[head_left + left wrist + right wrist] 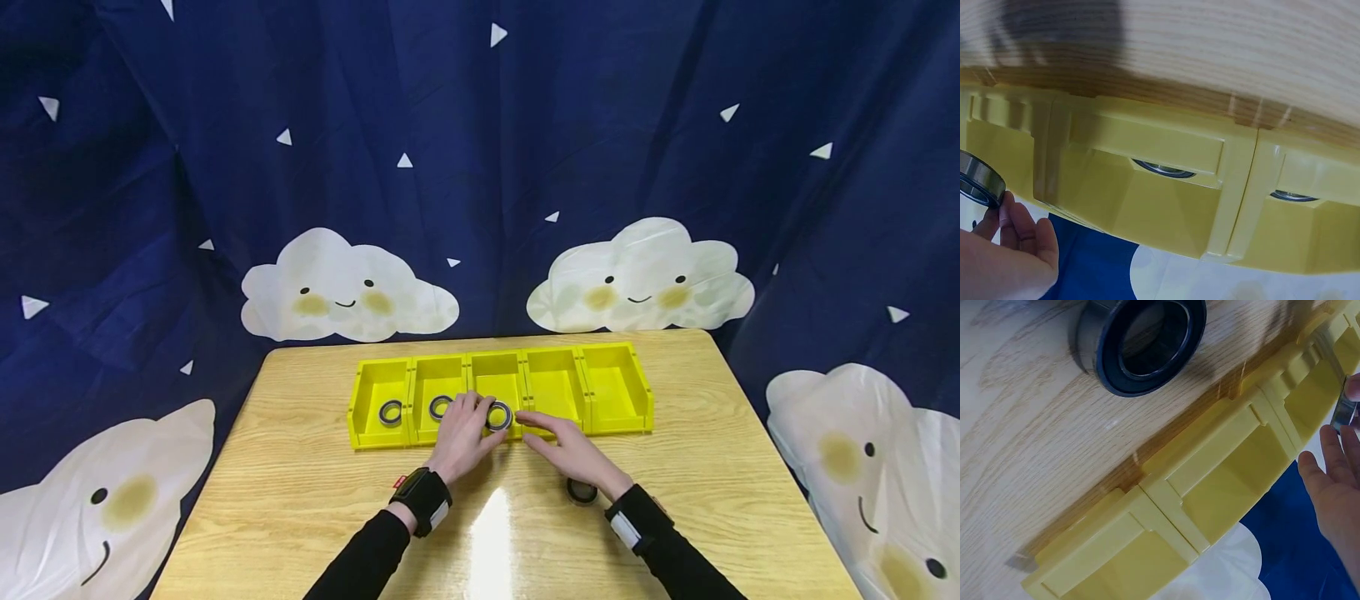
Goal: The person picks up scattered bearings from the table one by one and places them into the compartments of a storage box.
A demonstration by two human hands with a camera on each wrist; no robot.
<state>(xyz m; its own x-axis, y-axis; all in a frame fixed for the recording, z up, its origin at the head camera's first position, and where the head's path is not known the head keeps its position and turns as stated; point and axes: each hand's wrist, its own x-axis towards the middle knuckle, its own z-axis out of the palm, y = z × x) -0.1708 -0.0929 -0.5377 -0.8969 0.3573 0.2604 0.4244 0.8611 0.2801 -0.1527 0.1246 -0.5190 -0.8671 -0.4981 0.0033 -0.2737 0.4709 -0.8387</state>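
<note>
Head view, my listing: left hand [461,435], pinching one ring-shaped bearing [507,424] at the middle compartment of a yellow five-part bin [617,387]; right hand [573,454], fingers extended just beside it, contact unclear to me. Two smaller-looking rings: leftmost compartment [382,412], second compartment [450,367]. Loose black ring [1109,362]: wooden table [300,467].

Table [262,500]: pale wood grain, smooth, glossy, with a white glare streak at lower centre of the head view; bins [552,392] across mid-frame look like smooth moulded plastic, soft sheen. Loose ring [1108,359], top of the right wrist view, has a dull black face and shinier metal inner edge; held ring [986,176], left edge of the left wrist view, shows a bright metal side. Curtain [480,108], upper frame: matt cloth, softly creased; sleeves [360,558], bottom: matt black cloth.
</note>
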